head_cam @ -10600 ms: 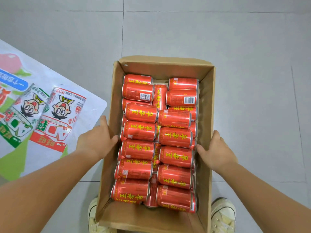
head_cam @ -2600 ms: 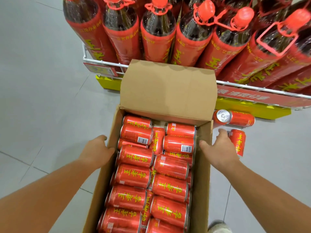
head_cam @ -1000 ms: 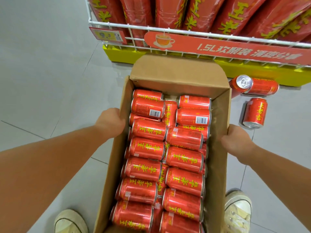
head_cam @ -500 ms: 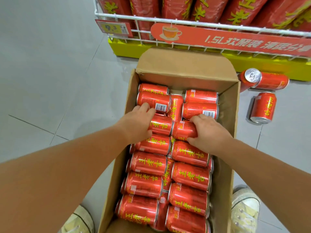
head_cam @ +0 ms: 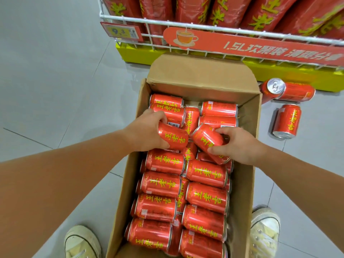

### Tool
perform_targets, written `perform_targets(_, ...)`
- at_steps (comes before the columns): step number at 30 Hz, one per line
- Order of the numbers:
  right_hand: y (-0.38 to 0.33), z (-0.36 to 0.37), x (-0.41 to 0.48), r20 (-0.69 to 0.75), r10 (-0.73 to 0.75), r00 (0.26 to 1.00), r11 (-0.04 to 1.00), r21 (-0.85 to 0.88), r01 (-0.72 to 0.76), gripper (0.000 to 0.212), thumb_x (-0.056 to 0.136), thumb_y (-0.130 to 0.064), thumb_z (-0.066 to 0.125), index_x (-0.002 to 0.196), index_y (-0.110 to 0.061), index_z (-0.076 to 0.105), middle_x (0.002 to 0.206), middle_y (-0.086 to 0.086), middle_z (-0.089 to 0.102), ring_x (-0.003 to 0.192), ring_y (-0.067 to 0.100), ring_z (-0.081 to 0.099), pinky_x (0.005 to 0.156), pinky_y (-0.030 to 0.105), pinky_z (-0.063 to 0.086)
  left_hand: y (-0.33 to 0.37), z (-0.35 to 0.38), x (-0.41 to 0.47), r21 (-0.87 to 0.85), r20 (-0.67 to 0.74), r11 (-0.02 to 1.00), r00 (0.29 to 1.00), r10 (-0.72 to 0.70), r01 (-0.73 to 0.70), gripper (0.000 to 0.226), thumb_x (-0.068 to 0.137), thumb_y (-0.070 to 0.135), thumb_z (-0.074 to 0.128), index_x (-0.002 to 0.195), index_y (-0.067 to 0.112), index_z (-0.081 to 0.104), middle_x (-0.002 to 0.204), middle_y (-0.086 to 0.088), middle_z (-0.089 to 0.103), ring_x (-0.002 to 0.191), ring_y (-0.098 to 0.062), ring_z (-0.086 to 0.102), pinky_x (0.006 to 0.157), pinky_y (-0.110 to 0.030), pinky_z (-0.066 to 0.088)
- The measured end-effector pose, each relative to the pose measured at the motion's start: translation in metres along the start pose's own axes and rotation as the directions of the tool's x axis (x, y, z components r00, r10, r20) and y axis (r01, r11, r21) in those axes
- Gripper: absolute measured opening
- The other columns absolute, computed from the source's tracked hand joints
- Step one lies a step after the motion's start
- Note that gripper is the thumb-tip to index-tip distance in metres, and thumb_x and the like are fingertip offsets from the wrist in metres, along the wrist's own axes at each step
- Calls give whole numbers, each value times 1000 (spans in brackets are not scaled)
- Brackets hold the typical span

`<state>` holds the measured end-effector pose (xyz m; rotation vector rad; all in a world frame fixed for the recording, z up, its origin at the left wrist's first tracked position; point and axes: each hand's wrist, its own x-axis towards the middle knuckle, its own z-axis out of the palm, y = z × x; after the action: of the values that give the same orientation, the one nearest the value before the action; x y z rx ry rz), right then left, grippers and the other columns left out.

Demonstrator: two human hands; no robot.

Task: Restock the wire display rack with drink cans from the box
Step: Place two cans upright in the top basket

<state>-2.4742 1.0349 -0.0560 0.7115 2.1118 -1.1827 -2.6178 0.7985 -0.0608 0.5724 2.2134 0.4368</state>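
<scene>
An open cardboard box (head_cam: 243, 183) on the floor holds several red drink cans lying on their sides. My left hand (head_cam: 147, 133) grips one red can (head_cam: 175, 137), raised a little above the rows. My right hand (head_cam: 240, 144) grips another red can (head_cam: 206, 140), tilted with its far end up. Both cans sit over the box's middle. The white wire display rack (head_cam: 186, 27) stands just beyond the box, with large red bottles (head_cam: 260, 12) in it.
Two loose red cans (head_cam: 287, 121) lie on the grey tile floor right of the box, near the rack's yellow base (head_cam: 141, 54). A price tag (head_cam: 121, 32) hangs on the rack's left corner. My shoes (head_cam: 264, 233) flank the box.
Both hands left the box's sides, reached in among the cans, and each has closed on a can and lifted it slightly.
</scene>
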Motion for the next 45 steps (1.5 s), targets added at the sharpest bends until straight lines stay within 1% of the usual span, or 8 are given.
perform_targets(7, -24, -15, -41, -116, 8, 993, 904, 425, 42, 31, 79, -24, 85, 104, -29, 68, 105, -2, 73, 92, 14, 72, 83, 30, 58, 30, -35, -47, -801, -50, 595, 982, -182, 70, 74, 65, 1, 92, 122, 25, 51, 114, 0, 68, 88, -10, 75, 68, -25, 61)
perform_targets(13, -90, -40, -106, -226, -21, 974, 784, 601, 156, 32, 81, -18, 82, 111, -21, 72, 105, 5, 76, 92, 20, 75, 82, 36, 60, 80, -90, -116, -980, -57, 195, 990, -127, -31, 27, 74, -2, 72, 98, 9, 63, 76, -1, 75, 65, -9, 72, 53, -18, 54)
perform_targets(18, -170, -84, -181, -339, -59, 939, 754, 601, 265, 33, 80, -22, 83, 111, -21, 72, 98, -4, 78, 90, 13, 74, 81, 32, 59, 137, -161, -175, -999, 2, 34, 999, -34, 3, 47, 72, 11, 72, 118, 6, 64, 93, -12, 73, 79, -22, 74, 65, -39, 62)
perform_targets(23, -263, -151, -274, -446, -116, 887, 723, 574, 383, 28, 80, -24, 83, 106, -22, 73, 89, -11, 78, 79, 4, 73, 65, 16, 53, 208, -263, -241, -999, -6, 35, 998, 69, -9, 63, 67, 25, 79, 126, 9, 65, 114, -17, 71, 96, -28, 71, 83, -49, 62)
perform_targets(27, -342, -212, -356, -533, -145, 834, 687, 552, 472, 14, 85, -21, 78, 98, -19, 75, 78, -7, 76, 67, 7, 69, 53, 17, 50, 271, -359, -303, -997, -15, 72, 994, 105, -22, 38, 76, 27, 70, 110, 9, 75, 101, -12, 73, 80, -23, 74, 75, -42, 62)
perform_targets(35, -477, -303, -496, -737, -143, 660, 646, 435, 626, 15, 84, -25, 79, 95, -16, 76, 89, 1, 79, 85, 21, 72, 84, 49, 57, 385, -514, -405, -896, -196, 340, 942, 273, -285, 54, 74, 21, 77, 123, 4, 64, 106, -20, 73, 80, -28, 74, 67, -43, 63)
perform_targets(42, -543, -388, -599, -859, -125, 496, 588, 339, 734, 52, 63, -55, 84, 103, -23, 74, 93, -11, 77, 93, 12, 72, 83, 30, 53, 487, -622, -470, -775, -404, 364, 849, 341, -516, 47, 78, 11, 84, 122, 9, 65, 111, -19, 75, 91, -32, 76, 65, -39, 61)
perform_targets(45, -553, -439, -626, -888, -136, 438, 553, 299, 778, 18, 81, -34, 81, 91, -21, 75, 74, -14, 75, 72, 4, 68, 65, 18, 48, 542, -656, -478, -741, -461, 351, 813, 354, -573, 38, 82, 11, 81, 118, 9, 69, 107, -17, 76, 91, -32, 76, 71, -44, 63)
